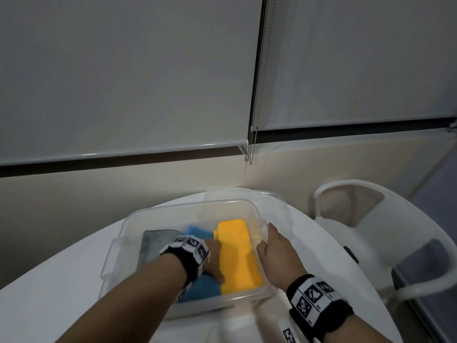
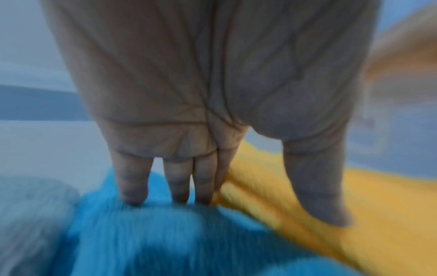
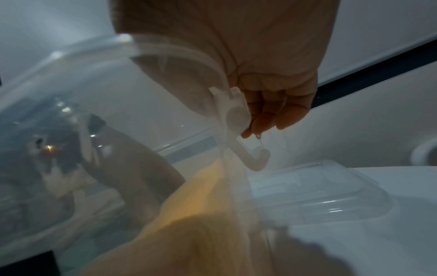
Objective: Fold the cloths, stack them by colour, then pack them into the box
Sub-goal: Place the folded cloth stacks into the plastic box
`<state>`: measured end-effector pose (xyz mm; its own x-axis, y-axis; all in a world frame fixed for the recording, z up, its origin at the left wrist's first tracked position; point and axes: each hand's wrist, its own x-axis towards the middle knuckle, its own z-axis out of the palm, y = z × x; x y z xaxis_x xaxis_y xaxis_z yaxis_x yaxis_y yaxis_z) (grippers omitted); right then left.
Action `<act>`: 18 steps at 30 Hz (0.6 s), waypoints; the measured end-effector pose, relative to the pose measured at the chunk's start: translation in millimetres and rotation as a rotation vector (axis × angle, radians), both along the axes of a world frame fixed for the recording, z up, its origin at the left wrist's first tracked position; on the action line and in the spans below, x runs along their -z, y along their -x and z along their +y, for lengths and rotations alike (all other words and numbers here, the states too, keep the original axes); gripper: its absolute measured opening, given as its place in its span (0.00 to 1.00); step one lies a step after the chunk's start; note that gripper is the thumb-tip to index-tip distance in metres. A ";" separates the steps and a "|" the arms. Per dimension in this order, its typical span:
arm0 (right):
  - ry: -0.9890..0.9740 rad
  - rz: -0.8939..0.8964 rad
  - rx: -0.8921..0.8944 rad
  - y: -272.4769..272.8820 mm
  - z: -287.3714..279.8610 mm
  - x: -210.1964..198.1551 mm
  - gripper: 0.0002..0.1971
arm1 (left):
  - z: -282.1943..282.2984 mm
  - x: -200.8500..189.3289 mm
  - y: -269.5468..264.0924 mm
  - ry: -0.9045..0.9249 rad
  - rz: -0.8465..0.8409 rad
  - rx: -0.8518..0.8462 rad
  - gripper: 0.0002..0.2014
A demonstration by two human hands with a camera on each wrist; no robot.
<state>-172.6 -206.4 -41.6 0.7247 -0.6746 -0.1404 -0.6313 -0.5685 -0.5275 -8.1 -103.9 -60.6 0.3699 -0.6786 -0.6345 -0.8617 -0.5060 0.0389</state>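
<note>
A clear plastic box (image 1: 188, 206) stands on the white round table (image 1: 61, 280). Inside lie a folded grey cloth (image 1: 153, 241) at the left, a blue cloth (image 1: 197, 230) in the middle and a yellow stack (image 1: 237, 251) at the right. My left hand (image 1: 212, 258) is inside the box. Its straight fingers (image 2: 179, 183) push down between the blue cloth (image 2: 165, 233) and the yellow stack (image 2: 354, 224), and the thumb lies on the yellow. My right hand (image 1: 274, 246) grips the box's right rim, fingers (image 3: 272, 108) curled round the white clip (image 3: 236, 115).
The clear lid (image 1: 247, 191) lies on the table just behind the box. A white chair (image 1: 371, 219) stands to the right of the table. A wall with roller blinds and a hanging bead chain (image 1: 251, 149) is behind.
</note>
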 end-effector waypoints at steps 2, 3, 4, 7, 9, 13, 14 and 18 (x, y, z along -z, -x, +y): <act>0.027 0.037 -0.002 -0.5 0.5 -2.1 0.26 | 2.0 -13.0 -6.9 0.074 0.010 -0.034 0.37; 0.038 0.057 -0.007 -0.3 0.8 -3.2 0.24 | 4.7 -22.7 -10.1 0.122 0.001 -0.058 0.35; 0.048 0.075 -0.010 0.0 1.1 -4.9 0.21 | 9.7 -33.6 -14.3 0.175 -0.008 -0.093 0.36; 0.074 0.110 -0.018 0.0 1.4 -8.9 0.17 | 37.2 -72.2 -25.5 0.363 0.034 -0.256 0.41; 0.076 0.123 -0.023 -0.3 1.2 -9.8 0.16 | 63.6 -94.1 -29.5 0.483 0.045 -0.314 0.39; 0.081 0.124 -0.027 -1.5 0.2 -8.3 0.15 | 121.5 -106.4 -30.5 0.554 0.008 -0.420 0.36; 0.083 0.128 -0.029 -1.7 0.0 -8.4 0.16 | 133.6 -103.6 -30.4 0.533 -0.001 -0.443 0.37; 0.038 0.105 -0.020 -1.7 0.1 -9.1 0.16 | 164.5 -88.7 -23.1 0.450 -0.022 -0.482 0.37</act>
<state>-170.9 -206.3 -32.5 0.7204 -0.6667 -0.1911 -0.6706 -0.5995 -0.4369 15.0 60.6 28.1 0.7084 -0.6308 -0.3166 -0.5453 -0.7740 0.3219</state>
